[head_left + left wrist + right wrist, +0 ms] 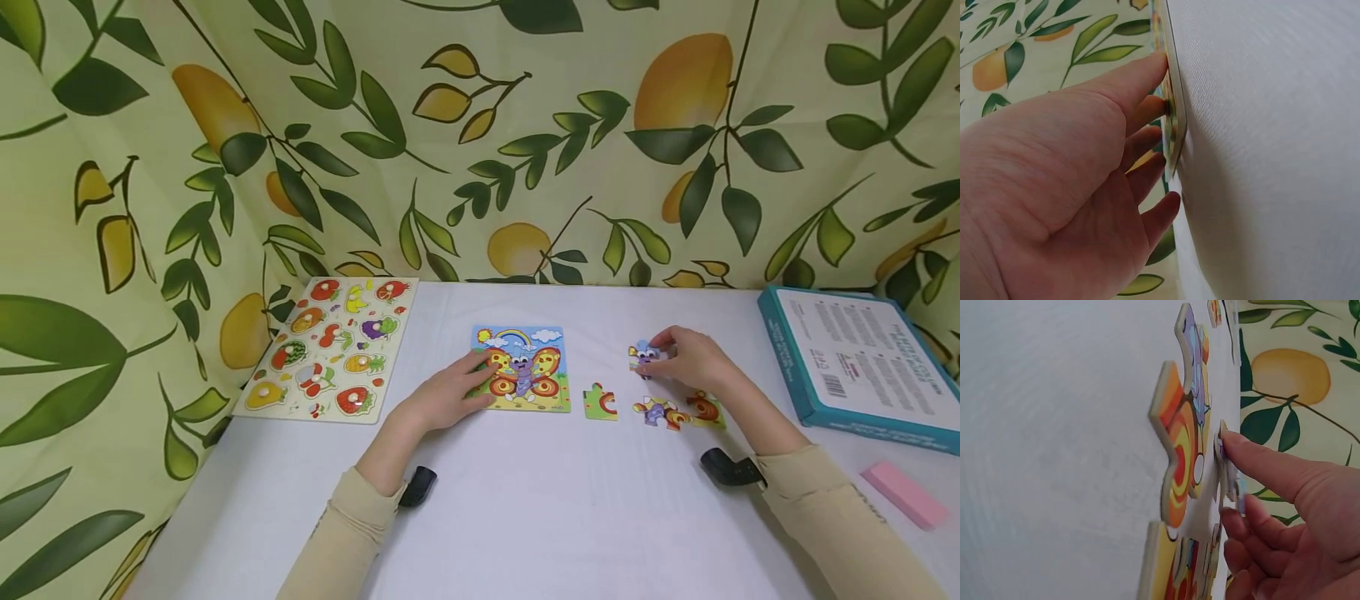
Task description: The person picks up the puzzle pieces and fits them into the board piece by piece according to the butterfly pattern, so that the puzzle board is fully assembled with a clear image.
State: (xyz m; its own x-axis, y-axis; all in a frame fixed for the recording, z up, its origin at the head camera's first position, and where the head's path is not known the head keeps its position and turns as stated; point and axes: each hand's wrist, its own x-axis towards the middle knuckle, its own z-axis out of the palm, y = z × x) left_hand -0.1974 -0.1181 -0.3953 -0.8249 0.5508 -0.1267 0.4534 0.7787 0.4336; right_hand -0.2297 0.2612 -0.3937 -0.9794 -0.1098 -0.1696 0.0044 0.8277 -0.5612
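Pinch closed on the face piece, my right hand; edge hold could let it twist; low sweep could scatter nearby pieces.

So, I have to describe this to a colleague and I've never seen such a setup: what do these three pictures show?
There is no robot here, just a person's bare left hand and right hand. The widest picture comes from a camera worn on the head, looking forward and down. The other two come from cameras on each wrist, so there the white tabletop appears turned on its side.

On it lie a butterfly picture, loose puzzle pieces, a fruit board, a teal-edged box and a pink block.

The left hand touches the butterfly picture's left side; the right hand pinches a purple-and-blue piece.
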